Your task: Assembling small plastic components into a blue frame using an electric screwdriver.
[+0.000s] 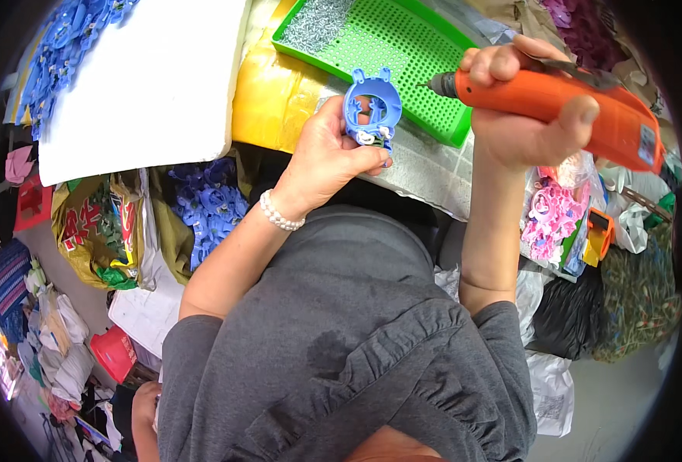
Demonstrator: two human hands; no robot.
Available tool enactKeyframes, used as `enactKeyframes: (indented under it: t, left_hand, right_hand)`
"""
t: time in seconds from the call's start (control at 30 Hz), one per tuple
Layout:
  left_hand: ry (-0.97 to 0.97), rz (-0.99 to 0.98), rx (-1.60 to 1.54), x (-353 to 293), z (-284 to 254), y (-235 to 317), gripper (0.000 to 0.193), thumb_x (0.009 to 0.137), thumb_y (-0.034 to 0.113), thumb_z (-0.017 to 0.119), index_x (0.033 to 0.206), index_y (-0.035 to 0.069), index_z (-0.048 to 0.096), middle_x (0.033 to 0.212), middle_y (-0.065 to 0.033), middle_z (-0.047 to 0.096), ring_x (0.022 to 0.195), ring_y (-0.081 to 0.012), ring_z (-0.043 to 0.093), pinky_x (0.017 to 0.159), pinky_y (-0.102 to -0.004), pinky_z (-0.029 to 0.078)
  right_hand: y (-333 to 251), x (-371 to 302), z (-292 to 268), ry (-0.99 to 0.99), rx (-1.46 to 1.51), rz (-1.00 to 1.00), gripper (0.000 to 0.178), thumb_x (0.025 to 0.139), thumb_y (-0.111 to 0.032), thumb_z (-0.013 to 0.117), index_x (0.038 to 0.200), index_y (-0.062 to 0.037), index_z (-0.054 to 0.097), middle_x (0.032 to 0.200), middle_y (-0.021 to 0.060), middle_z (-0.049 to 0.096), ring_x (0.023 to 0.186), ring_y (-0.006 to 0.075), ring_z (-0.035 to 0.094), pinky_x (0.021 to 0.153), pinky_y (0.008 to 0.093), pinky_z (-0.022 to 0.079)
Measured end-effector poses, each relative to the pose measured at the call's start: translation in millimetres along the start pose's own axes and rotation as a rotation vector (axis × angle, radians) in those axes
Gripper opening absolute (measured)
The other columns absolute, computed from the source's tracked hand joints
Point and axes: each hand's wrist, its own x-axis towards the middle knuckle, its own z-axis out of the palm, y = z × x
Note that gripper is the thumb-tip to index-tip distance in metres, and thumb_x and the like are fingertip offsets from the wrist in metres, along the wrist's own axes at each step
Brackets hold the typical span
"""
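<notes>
My left hand (327, 154) grips a small blue plastic part (372, 104), a ring shape with two ear-like knobs on top and small white pieces at its lower end. Fingers and thumb close round its lower left side. In my right hand (514, 123) is an orange electric screwdriver (560, 108), its dark tip pointing left toward the blue part but apart from it. Behind the tip lies a green perforated tray (387, 38), with a heap of small silver screws (316, 25) at its far left end.
A white board (148, 85) covers the table's left, beside yellow wrapping (271, 104). Blue parts (63, 46) pile at the far left; more fill a bag (210, 208) below the edge. Pink parts (555, 215) lie at right, above a black bag (568, 316). Another person's hand (147, 400) shows lower left.
</notes>
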Motion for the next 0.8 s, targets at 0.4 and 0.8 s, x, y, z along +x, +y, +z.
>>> enactKeyframes:
  t: [0.4, 0.8]
  left_hand:
    - [0.034, -0.019, 0.036, 0.0, 2.3, 4.2, 0.036, 0.067, -0.004, 0.066, 0.097, -0.002, 0.046, 0.08, -0.0071, 0.059, 0.067, -0.0133, 0.062, 0.058, -0.0248, 0.053]
    - [-0.032, -0.038, 0.099, -0.5, -0.4, 4.6, 0.041, 0.071, 0.0, 0.066, 0.109, 0.002, 0.048, 0.09, -0.0051, 0.059, 0.077, -0.0137, 0.062, 0.064, -0.0253, 0.054]
  right_hand:
    - [-13.4, -24.8, 39.9, -0.333, 0.108, 0.043, 0.082, 0.073, -0.074, 0.046, 0.112, -0.0026, 0.053, 0.081, 0.0044, 0.054, 0.069, 0.0182, 0.052, 0.069, 0.0368, 0.041]
    - [1.0, -36.0, 34.5, -0.336, 0.209, 0.077, 0.078, 0.077, -0.071, 0.043, 0.114, -0.0016, 0.05, 0.083, 0.0064, 0.055, 0.071, 0.0194, 0.053, 0.071, 0.0379, 0.042]
